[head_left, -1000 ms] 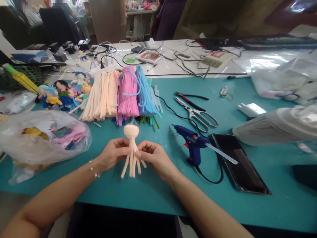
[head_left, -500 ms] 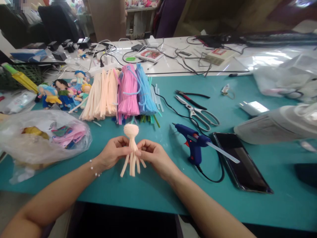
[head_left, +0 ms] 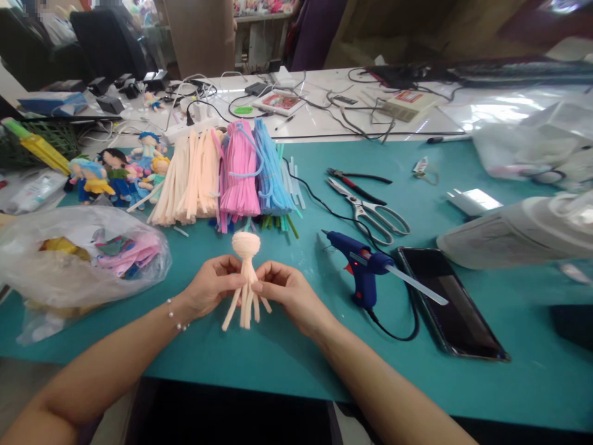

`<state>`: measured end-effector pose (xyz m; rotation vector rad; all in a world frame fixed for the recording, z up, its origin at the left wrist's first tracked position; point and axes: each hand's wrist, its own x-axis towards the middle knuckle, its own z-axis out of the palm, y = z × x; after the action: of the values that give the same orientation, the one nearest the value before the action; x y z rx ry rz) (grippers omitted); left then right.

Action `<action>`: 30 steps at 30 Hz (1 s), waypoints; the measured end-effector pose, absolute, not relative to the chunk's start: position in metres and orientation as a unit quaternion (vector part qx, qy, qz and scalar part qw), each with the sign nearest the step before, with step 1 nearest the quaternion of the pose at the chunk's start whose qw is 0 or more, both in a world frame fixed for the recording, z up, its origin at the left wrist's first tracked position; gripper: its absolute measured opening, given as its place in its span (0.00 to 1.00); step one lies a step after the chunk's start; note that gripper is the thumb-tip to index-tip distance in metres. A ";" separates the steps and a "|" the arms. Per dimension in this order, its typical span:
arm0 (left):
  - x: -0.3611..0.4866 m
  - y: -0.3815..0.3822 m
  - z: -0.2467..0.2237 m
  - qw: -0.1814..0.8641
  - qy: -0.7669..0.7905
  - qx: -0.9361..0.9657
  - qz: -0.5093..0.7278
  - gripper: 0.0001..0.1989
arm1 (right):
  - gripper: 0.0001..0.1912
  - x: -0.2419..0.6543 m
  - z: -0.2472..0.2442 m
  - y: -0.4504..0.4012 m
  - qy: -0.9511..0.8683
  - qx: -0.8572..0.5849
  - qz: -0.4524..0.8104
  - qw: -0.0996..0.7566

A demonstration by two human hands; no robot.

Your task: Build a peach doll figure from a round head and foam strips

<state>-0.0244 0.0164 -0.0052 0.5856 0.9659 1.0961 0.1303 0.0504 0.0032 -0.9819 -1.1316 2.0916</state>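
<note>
A peach pipe-cleaner doll body [head_left: 246, 245] with a round coiled head and several loose stems hanging below is held upright over the mat. My left hand [head_left: 217, 285] pinches its stems from the left between thumb and fingers. From the right, my right hand [head_left: 282, 285] pinches the stems just under the neck. Beyond the doll lie bundled pipe cleaners: peach [head_left: 197, 179], pink [head_left: 241, 176] and blue [head_left: 273, 173]. A blue glue gun [head_left: 364, 262] with a clear glue stick lies to the right of my right hand.
Scissors [head_left: 365, 213] and pliers [head_left: 359, 182] lie beyond the glue gun. A phone [head_left: 456, 303] and a pale bottle [head_left: 504, 235] are at right. At left sit a plastic bag [head_left: 83, 259] and several small dolls [head_left: 118, 170]. The green mat [head_left: 259, 364] spans the table front.
The loose stem ends have swung slightly to the left. Both hands keep their pinch on the doll body, nearly in the same place.
</note>
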 end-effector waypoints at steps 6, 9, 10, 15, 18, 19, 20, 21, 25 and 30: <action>-0.023 0.016 -0.006 0.695 0.448 0.277 0.490 0.17 | 0.14 0.131 0.003 0.051 -0.425 -0.370 0.779 0.276; -0.023 0.016 -0.007 0.693 0.444 0.279 0.494 0.16 | 0.14 0.131 0.002 0.051 -0.421 -0.368 0.783 0.271; -0.024 0.016 -0.007 0.693 0.443 0.279 0.495 0.16 | 0.14 0.131 0.002 0.051 -0.419 -0.367 0.785 0.269; -0.024 0.016 -0.008 0.694 0.442 0.277 0.497 0.15 | 0.13 0.131 0.002 0.050 -0.412 -0.365 0.792 0.264; -0.024 0.016 -0.007 0.692 0.444 0.279 0.496 0.15 | 0.13 0.131 0.002 0.050 -0.409 -0.367 0.794 0.261; -0.024 0.016 -0.007 0.691 0.446 0.280 0.495 0.15 | 0.13 0.131 0.002 0.050 -0.407 -0.368 0.794 0.261; -0.024 0.016 -0.007 0.689 0.449 0.282 0.494 0.15 | 0.13 0.131 0.002 0.050 -0.406 -0.368 0.795 0.260; -0.024 0.016 -0.006 0.688 0.452 0.282 0.493 0.15 | 0.13 0.131 0.002 0.050 -0.406 -0.368 0.795 0.260; -0.023 0.016 -0.005 0.684 0.460 0.277 0.493 0.16 | 0.13 0.131 0.002 0.050 -0.406 -0.365 0.796 0.260; -0.023 0.016 -0.005 0.678 0.470 0.281 0.490 0.17 | 0.14 0.131 -0.001 0.050 -0.412 -0.362 0.795 0.259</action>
<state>-0.0235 0.0165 -0.0050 0.6305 1.0559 1.1013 0.1307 0.0499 -0.0013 -0.9817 -1.1172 2.1544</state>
